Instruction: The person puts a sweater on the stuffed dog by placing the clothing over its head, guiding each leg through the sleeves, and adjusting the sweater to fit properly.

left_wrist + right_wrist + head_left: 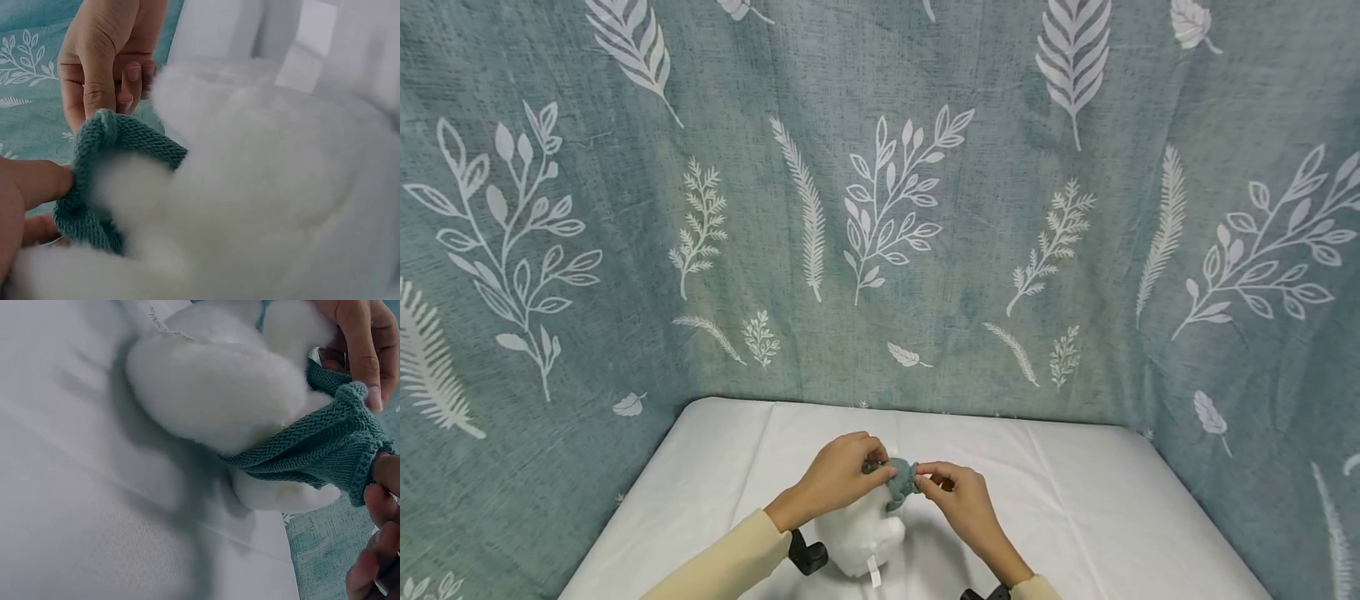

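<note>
Teal knitted garment (902, 477), gathered round part of a fluffy white plush toy (852, 537); we judge it light, stretchy, best taken by the rim (left hand (841, 473) and right hand (962, 500) both pinch there), over a white cloth-covered table (718, 467).

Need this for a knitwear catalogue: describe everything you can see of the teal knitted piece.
The teal knitted piece looks soft, with visible stitches, lengthwise folds and a thick, rolled-looking edge. It sits around part of a white plush toy, at the toy's far end in the head view; white fur shows inside its opening. The left hand and right hand grip that edge at separate spots. Its full shape is hidden.
</note>
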`<state>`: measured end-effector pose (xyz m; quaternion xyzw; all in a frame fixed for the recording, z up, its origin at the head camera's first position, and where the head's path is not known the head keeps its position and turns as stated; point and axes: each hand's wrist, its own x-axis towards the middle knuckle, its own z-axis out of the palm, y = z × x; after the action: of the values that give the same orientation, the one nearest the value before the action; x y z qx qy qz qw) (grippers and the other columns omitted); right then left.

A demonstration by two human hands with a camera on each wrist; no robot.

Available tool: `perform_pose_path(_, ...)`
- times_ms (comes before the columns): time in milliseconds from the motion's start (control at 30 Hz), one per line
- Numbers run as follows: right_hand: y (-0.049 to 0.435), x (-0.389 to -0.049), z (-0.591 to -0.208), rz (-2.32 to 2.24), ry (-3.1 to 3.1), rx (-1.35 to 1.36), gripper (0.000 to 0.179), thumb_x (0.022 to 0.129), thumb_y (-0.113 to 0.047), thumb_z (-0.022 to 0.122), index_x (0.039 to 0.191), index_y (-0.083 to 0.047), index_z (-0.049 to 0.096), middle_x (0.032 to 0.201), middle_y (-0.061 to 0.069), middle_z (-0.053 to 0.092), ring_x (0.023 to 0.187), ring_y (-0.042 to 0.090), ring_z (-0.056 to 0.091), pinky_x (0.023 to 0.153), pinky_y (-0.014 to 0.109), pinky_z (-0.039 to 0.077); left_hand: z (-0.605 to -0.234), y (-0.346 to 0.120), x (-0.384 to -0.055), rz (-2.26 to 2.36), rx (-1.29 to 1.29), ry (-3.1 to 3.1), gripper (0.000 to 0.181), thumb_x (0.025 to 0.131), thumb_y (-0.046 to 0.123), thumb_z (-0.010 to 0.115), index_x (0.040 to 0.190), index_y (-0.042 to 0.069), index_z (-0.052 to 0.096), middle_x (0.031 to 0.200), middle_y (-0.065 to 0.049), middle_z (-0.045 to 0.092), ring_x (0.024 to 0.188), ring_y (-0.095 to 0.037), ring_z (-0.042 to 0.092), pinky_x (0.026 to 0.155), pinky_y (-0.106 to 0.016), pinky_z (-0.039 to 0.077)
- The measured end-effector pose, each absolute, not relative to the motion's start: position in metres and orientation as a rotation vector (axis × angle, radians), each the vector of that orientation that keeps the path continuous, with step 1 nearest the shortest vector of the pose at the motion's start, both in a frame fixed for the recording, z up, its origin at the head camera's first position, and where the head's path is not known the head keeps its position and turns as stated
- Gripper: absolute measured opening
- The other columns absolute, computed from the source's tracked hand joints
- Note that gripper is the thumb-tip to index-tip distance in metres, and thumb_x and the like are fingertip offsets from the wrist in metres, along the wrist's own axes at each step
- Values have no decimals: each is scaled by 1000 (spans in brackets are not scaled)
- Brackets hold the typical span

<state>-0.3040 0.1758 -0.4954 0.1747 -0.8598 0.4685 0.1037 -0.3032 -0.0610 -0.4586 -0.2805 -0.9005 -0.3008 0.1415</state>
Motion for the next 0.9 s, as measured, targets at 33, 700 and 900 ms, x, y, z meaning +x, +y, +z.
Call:
perform_pose_path(33,175,-304,-496,1372,-2536,504,8,92,-21,79,100,-21,81,72,-8,67,59,8,55,54,24,45,-458,-61,-304,-859,-822,-2598,23,96,39,73,99,16,74,91,6,66,80,-5,60,72,-26,52)
perform_pose_path(700,180,-311,-490,1285,-2687,709,25,94,-28,78,110,-10,79,79,-9,66,62,10,54,55,27,46,-459,-62,-310,-914,-974,-2688,9,87,12,83,82,14,76,76,12,64,67,0,53,61,-20,47)
perform_pose_path(900,181,-313,-487,1302,-2744,789,23,95,-25,74,111,-8,77,77,-7,63,61,9,52,57,26,45,-460,-62,-311,-928,-953,-2746,10,89,17,82,88,16,73,77,13,62,70,-1,54,64,-21,48)
